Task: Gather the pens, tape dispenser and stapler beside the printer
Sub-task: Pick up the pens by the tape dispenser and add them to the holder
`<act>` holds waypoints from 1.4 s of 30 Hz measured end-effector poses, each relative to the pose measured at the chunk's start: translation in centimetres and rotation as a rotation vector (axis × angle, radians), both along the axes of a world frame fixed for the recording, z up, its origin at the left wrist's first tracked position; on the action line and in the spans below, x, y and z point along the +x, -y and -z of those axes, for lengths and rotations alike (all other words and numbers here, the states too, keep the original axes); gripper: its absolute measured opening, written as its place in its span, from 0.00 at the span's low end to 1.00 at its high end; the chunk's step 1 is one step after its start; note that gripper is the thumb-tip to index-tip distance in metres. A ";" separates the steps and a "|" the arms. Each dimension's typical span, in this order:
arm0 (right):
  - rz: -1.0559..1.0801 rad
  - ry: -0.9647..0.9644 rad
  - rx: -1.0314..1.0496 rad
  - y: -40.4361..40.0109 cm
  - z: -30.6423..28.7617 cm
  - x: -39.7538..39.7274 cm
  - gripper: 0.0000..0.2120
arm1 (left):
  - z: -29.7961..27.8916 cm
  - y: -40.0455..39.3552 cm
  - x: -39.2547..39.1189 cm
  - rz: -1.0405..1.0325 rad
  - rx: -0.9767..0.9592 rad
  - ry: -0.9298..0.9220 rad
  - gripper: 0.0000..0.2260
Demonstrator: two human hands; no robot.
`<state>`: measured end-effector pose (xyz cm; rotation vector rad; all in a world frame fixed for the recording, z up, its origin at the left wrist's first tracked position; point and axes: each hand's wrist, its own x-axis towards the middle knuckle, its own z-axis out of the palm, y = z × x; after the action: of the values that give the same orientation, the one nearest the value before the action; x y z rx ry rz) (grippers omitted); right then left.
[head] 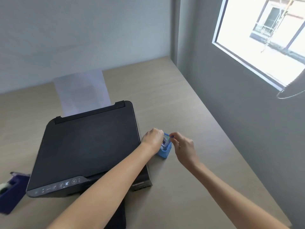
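The left hand (152, 139) grips pens inside the blue pen holder (165, 150) beside the printer (85, 146); the right hand (183, 146) pinches its rim.

Both hands meet at a pen holder (165, 150); the printer (89, 149) sits just left, the tape dispenser (9, 190) far left.

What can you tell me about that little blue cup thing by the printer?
The blue cup is a small square holder with mesh-like, perforated walls, probably plastic or metal. It stands upright on the wooden desk, just right of the black printer. A few pens sit inside, blurred. The left hand covers its near-left rim and the right hand pinches something small and blue at its top edge.
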<state>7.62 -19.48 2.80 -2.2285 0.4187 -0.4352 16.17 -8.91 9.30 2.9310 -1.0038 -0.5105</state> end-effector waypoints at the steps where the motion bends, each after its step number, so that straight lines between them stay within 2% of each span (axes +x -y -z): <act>1: -0.011 -0.026 0.004 -0.1 0.6 0.3 0.05 | 0.4 0.2 0.0 0.005 0.010 0.002 0.10; 5: 0.014 -0.140 0.117 -0.6 2.1 0.9 0.08 | 1.5 0.5 0.3 -0.027 -0.032 -0.050 0.12; 7: 0.043 -0.169 0.174 -0.9 2.3 0.9 0.14 | 1.9 0.2 0.3 -0.116 -0.186 -0.108 0.10; 9: 0.079 -0.198 0.199 -0.9 2.6 1.1 0.23 | 2.2 -0.1 0.1 -0.248 -0.419 -0.089 0.09; 11: 0.118 -0.274 0.206 -0.4 3.2 1.5 0.25 | 2.5 0.0 -0.2 -0.432 -0.616 -0.081 0.12; 13: 0.147 -0.351 0.282 0.1 3.5 1.9 0.17 | 3.1 0.2 0.0 -0.680 -0.634 -0.239 0.21; 15: 0.168 -0.361 0.383 0.3 3.4 2.3 0.10 | 3.8 0.5 0.4 -0.879 -0.645 -0.541 0.26; 17: 0.170 -0.353 0.365 0.5 3.5 2.9 0.12 | 4.4 0.9 1.0 -1.009 -0.820 -0.847 0.30; 21: 0.150 -0.353 0.278 1.4 3.9 4.9 0.12 | 4.8 1.3 1.9 -1.148 -1.004 -0.955 0.32; 25: 0.127 -0.349 0.250 3.1 3.9 7.8 0.13 | 4.7 2.3 3.6 -1.181 -1.102 -1.030 0.35; 36: 0.063 -0.414 0.168 4.9 2.8 10.8 0.14 | 4.4 2.9 6.3 -1.189 -1.100 -0.990 0.32; 39: 0.095 -0.413 0.075 4.6 1.1 10.3 0.17 | 2.9 2.1 5.7 -1.095 -1.071 -0.846 0.26; 42: 0.076 -0.303 -0.002 3.6 -1.5 9.5 0.18 | 1.0 0.6 4.8 -0.958 -1.110 -0.713 0.23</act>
<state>17.11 -23.11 4.33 -2.2922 0.6624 -0.1352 20.97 -9.51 8.31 1.6568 0.2276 -0.5714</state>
